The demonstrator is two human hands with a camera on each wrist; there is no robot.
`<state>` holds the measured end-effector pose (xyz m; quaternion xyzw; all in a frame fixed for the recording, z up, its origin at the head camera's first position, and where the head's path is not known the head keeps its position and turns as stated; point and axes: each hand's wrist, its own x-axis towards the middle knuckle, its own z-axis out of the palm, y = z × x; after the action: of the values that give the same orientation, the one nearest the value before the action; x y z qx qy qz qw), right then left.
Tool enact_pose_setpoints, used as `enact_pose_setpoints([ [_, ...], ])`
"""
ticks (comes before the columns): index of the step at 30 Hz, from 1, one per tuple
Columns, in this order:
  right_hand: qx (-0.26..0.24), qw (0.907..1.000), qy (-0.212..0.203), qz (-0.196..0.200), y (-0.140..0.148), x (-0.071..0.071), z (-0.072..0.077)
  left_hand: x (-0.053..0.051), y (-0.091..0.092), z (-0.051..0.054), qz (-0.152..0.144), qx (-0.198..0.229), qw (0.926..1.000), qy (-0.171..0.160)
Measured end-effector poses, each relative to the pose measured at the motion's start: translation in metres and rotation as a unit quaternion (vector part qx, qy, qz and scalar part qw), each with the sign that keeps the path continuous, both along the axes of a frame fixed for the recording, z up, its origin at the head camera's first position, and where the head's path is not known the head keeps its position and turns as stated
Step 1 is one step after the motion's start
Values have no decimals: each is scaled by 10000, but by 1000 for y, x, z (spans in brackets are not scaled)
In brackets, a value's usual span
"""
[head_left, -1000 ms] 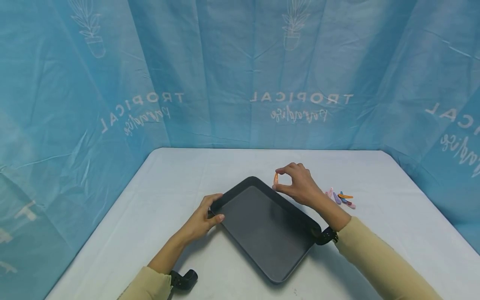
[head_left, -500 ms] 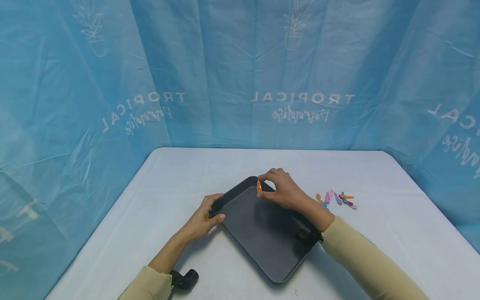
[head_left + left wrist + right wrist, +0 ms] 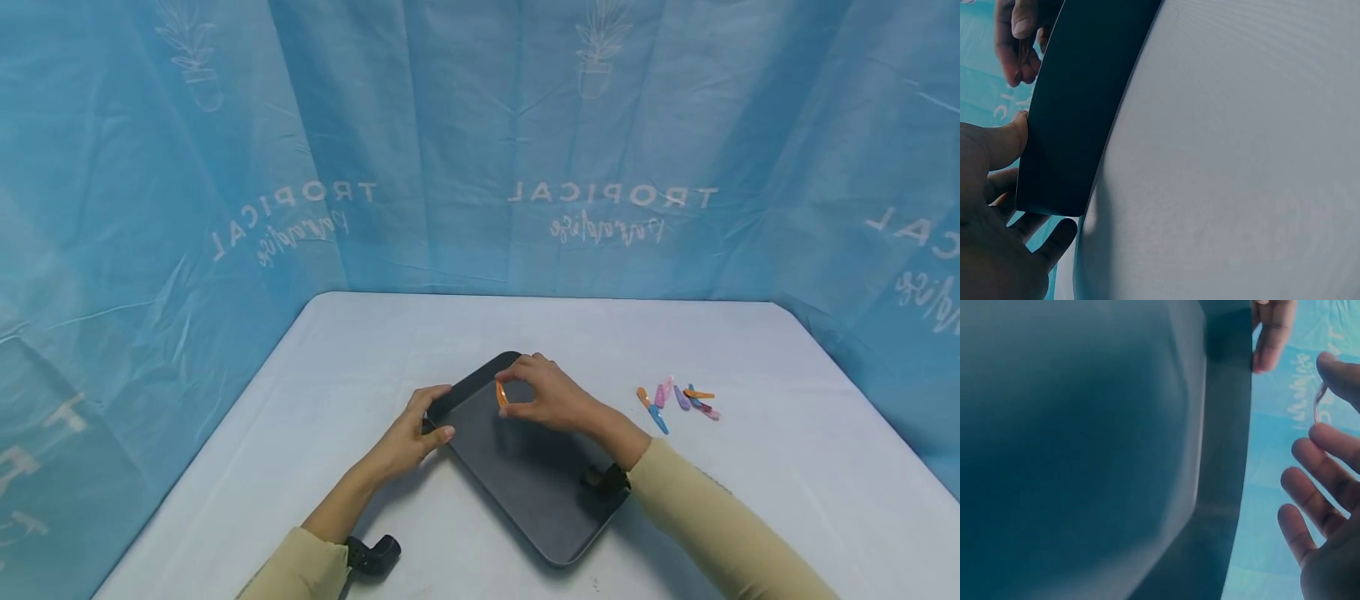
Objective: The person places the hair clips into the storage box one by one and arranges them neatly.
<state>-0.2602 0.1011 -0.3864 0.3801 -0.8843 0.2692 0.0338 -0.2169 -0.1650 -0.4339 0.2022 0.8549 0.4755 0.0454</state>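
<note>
Here, right hand (image 3: 551, 398) pinches orange clip (image 3: 502, 395); left hand (image 3: 407, 433) grips tray (image 3: 547, 508); other clips (image 3: 682, 397) nearby.

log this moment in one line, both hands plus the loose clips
left hand: grips tray at corner | right hand: pinches orange clip over tray | other clips: on white table, right of tray

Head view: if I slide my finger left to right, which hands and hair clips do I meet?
Left hand → held orange clip, pinched by the right hand → loose orange clip → bright pink clip → purple clip.
</note>
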Motion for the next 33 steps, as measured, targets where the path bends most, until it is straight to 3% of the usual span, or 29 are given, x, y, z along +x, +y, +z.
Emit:
enact_pose_setpoints([
  [13, 654, 9936, -623, 683, -15, 10, -15, 0, 1, 1, 84, 11, 10000, -45],
  [33, 1385, 9828, -722, 980, -31, 16, -26, 2, 1, 2, 81, -11, 10000, -40],
])
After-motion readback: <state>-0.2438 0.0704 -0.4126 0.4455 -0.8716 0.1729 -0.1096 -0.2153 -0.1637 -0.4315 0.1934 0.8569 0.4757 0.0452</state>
